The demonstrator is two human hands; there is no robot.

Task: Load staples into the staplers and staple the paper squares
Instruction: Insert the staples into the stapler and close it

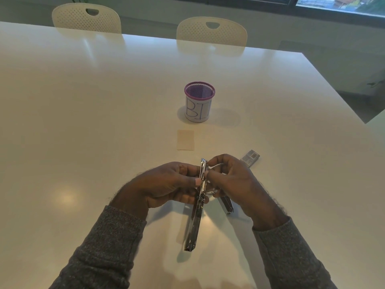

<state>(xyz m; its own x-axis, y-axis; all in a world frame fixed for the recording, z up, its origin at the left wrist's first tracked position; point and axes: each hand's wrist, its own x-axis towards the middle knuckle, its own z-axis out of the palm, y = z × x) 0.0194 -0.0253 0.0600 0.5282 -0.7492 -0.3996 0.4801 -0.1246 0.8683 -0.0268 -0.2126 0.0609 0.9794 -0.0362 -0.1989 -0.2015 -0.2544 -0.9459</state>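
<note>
A chrome stapler (194, 224) is swung fully open, its long top arm pointing toward me and its magazine pointing away. My left hand (166, 184) grips it at the hinge and along the magazine. My right hand (231, 180) pinches at the magazine's far end; whether staples are between the fingers is hidden. Another chrome part (227, 205), seemingly the stapler's base, pokes out under my right hand. A beige paper square (185, 140) lies flat just beyond the hands. The small staple box (250, 157) lies behind my right hand.
A purple mesh cup (199, 102) with a white paper label stands further back on the white table (83, 122). Two cream perforated chairs (211, 32) are at the far edge. The table's right edge runs diagonally at the right.
</note>
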